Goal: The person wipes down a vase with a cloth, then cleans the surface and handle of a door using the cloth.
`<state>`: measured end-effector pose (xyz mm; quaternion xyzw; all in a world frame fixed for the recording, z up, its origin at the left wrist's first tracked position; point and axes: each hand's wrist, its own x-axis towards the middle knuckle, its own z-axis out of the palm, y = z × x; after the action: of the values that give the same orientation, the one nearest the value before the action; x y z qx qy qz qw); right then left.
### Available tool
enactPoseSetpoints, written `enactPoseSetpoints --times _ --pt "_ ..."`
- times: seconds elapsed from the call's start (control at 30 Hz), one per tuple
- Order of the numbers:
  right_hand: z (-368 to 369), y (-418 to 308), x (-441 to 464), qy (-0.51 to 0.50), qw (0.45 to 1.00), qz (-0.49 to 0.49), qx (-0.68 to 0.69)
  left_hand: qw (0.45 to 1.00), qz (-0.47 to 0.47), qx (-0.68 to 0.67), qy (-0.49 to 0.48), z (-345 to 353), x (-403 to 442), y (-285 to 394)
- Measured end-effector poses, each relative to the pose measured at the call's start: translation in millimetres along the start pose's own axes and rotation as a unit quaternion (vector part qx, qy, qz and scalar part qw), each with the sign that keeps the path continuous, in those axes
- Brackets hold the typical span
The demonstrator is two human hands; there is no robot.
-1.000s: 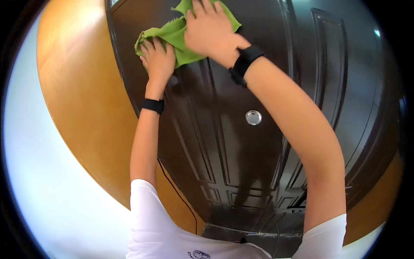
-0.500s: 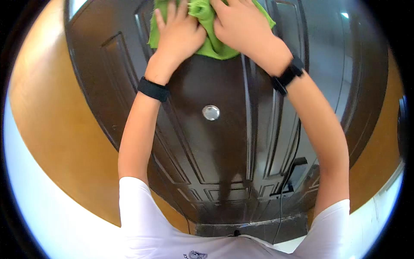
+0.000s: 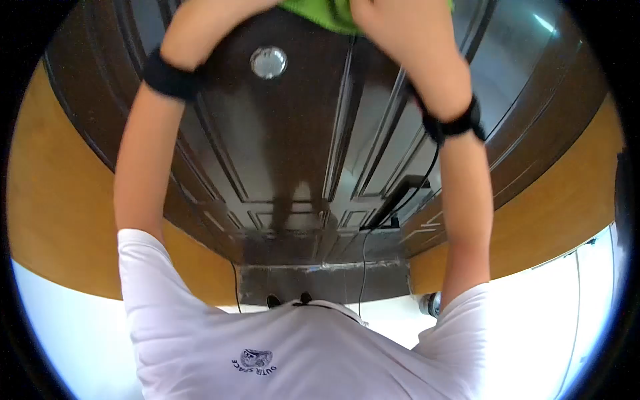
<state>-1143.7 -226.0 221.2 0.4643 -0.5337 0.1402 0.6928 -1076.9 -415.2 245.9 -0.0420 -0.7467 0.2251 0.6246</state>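
A green cloth shows at the top edge, against a dark brown panelled door. My right hand is on the cloth, closed over it and blurred; the upper part of the hand is cut off by the frame. My left hand reaches in toward the cloth from the left, its fingers beyond the top edge. Below and between the hands sits a round silver peephole in the door. Both wrists wear black bands.
A black door handle is lower on the right side of the door. A thin black cable hangs down past it. Tan walls flank the door, and a dark threshold lies at its foot.
The view has tilted down, so the cloth and both hands sit higher and are partly cut off. My hands are farther apart, and the peephole appears higher and more to the left.
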Motion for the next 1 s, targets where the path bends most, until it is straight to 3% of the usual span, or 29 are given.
enactPoseSetpoints --times 0.07,0.1,0.13,0.2,0.27,0.3,0.4,0.53,0.57,0.67,0.7,0.8,0.87,0.9,1.0 --pt "-18 -38 -44 -0.117 0.992 0.044 0.004 0.997 -0.049 -0.023 -0.061 -13 -61 16" --pt "-12 -54 -75 -0.129 0.987 0.081 0.046 0.991 -0.086 -0.034 -0.097 -23 -88 25" --pt "-5 -69 -107 -0.14 0.979 0.12 0.086 0.993 -0.072 -0.046 -0.087 -6 -131 17" --pt "-17 -111 -143 -0.206 0.957 0.174 0.109 0.974 -0.174 -0.138 -0.034 -1 -190 39" --pt "-25 -142 -166 -0.261 0.931 0.209 0.149 0.96 -0.245 -0.115 -0.07 0 -235 64" --pt "-25 -151 -169 -0.269 0.926 0.217 0.153 0.962 -0.237 -0.108 -0.076 -5 -241 69" --pt "-21 -134 -159 -0.211 0.935 0.226 0.175 0.97 -0.213 -0.085 -0.081 -11 -222 61" --pt "-4 -109 -116 -0.098 0.949 0.194 0.229 0.978 -0.166 -0.123 0.005 -17 -189 22" --pt "0 -115 -125 -0.1 0.95 0.206 0.213 0.968 -0.234 -0.077 -0.048 -20 -186 29" --pt "6 -146 -159 -0.126 0.946 0.246 0.172 0.975 -0.2 -0.098 -0.016 1 -230 53" --pt "3 -166 -184 -0.144 0.939 0.266 0.163 0.969 -0.23 -0.093 0.0 5 -256 68" --pt "-14 -247 -270 -0.215 0.89 0.357 0.184 0.935 -0.311 -0.122 -0.114 -5 -372 130" --pt "-25 -306 -350 -0.3 0.828 0.423 0.213 0.879 -0.366 -0.188 -0.239 -16 -461 190" --pt "-34 -311 -355 -0.287 0.817 0.442 0.233 0.881 -0.312 -0.218 -0.279 -26 -478 196" --pt "-26 -310 -347 -0.203 0.795 0.504 0.269 0.875 -0.283 -0.325 -0.222 -29 -448 174"
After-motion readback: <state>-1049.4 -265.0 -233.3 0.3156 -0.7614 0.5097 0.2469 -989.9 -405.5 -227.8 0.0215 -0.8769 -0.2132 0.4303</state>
